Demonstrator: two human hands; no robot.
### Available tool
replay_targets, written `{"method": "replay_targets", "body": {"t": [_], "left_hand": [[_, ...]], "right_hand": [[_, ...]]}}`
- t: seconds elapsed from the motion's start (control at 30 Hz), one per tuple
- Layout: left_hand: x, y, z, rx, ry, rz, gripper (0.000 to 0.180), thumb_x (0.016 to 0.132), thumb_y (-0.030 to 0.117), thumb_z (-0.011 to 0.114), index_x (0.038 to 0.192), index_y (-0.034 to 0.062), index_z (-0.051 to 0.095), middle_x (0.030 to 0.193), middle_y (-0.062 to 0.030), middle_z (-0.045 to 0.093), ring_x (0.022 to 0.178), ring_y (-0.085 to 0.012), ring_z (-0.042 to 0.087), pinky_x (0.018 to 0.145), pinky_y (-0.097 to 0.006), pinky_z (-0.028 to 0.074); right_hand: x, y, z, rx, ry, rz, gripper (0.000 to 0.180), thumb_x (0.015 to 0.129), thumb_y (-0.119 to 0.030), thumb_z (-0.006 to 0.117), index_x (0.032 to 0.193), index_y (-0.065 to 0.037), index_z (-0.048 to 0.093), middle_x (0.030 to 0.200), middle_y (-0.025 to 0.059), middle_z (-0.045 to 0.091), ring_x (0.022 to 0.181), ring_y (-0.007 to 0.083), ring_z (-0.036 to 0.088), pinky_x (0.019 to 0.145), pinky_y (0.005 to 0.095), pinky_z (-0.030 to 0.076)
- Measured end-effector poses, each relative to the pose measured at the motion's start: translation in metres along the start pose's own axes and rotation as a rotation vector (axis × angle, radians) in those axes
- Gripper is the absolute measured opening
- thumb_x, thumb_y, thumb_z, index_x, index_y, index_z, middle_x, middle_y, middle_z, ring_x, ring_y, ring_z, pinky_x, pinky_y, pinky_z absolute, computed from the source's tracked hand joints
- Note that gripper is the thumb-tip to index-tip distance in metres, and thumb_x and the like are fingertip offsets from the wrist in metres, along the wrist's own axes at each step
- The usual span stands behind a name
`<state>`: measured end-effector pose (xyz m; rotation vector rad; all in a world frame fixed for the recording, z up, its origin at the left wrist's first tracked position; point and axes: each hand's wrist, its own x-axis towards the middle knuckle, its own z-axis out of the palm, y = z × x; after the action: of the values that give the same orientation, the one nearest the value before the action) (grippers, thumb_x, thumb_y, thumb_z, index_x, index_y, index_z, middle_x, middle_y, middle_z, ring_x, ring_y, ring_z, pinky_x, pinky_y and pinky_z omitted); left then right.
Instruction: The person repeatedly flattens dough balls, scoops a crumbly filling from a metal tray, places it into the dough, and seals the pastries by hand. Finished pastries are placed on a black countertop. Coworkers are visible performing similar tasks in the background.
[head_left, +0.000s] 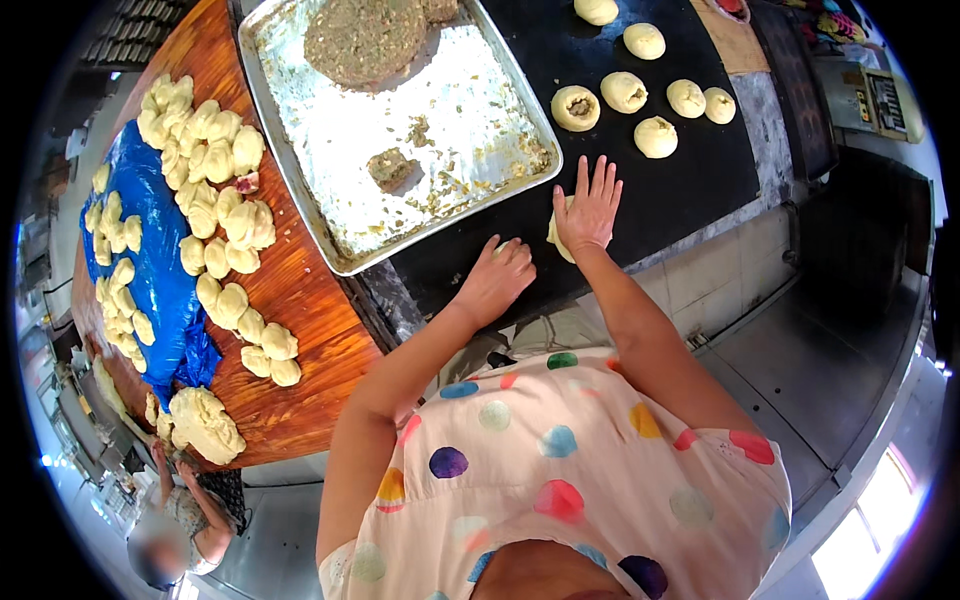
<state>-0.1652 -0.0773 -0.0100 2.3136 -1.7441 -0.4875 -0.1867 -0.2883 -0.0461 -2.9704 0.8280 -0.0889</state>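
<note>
My right hand (590, 208) lies flat with fingers outstretched, pressing on a piece of pale dough (556, 240) that shows mostly beside its thumb. My left hand (496, 278) rests on the black work surface (460, 255) to the left, its fingers curled under; whatever they hold, if anything, is hidden. Beyond my right hand sit several round dough balls (655, 137), some with an opening at the top. Brown filling shows in one open dough ball (576, 108).
A metal tray (455, 212) holds a large mound of brown filling (365, 42) and a small lump (390, 170). On the wooden table (300, 340), dough pieces (225, 215) lie beside and on blue plastic (165, 270), near a bigger dough mass (205, 425). Another person (190, 530) works at lower left.
</note>
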Motion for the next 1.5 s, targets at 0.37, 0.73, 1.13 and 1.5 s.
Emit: {"method": "replay_targets", "body": {"t": [0.37,0.73,1.13,1.5], "left_hand": [[-0.016,0.015,-0.045,-0.21,0.233,-0.252,0.054,0.081,0.027,0.071,0.127,0.0065,0.054,0.139,-0.0189,0.044,0.133,-0.0348,0.039,0.113,-0.053,0.024],[-0.031,0.047,-0.052,-0.303,0.188,-0.204,0.042,0.083,0.018,0.07,0.121,0.0055,0.058,0.13,-0.0182,0.053,0.119,-0.0405,0.05,0.106,-0.051,0.037],[-0.035,0.037,-0.059,-0.914,0.301,-0.498,0.026,0.095,0.018,0.061,0.113,-0.0016,0.063,0.11,-0.0139,0.063,0.101,-0.0224,0.065,0.086,-0.031,0.05],[-0.041,0.044,-0.049,-2.169,0.481,-0.881,0.058,0.091,0.051,0.061,0.133,0.0142,0.048,0.121,-0.0016,0.056,0.119,-0.0164,0.05,0.103,-0.043,0.038]], "right_hand": [[0.031,0.017,0.005,0.074,0.075,-0.019,0.064,0.098,-0.044,0.042,0.148,-0.005,0.032,0.154,0.0252,0.02,0.144,0.0392,0.016,0.117,0.0511,0.01],[-0.006,-0.013,0.006,0.341,0.11,-0.092,0.069,0.091,-0.042,0.054,0.14,0.004,0.039,0.151,0.0252,0.026,0.141,0.0392,0.025,0.117,0.0467,0.018],[-0.03,0.079,0.003,1.116,-0.234,0.567,0.041,0.079,-0.025,0.076,0.108,-0.001,0.061,0.088,0.0086,0.068,0.078,0.0181,0.067,0.072,0.0318,0.052],[-0.062,-0.034,-0.123,0.789,-0.383,-0.211,0.027,0.076,-0.022,0.076,0.088,-0.004,0.06,0.089,0.0114,0.061,0.079,0.0265,0.064,0.07,0.0354,0.051]]}}
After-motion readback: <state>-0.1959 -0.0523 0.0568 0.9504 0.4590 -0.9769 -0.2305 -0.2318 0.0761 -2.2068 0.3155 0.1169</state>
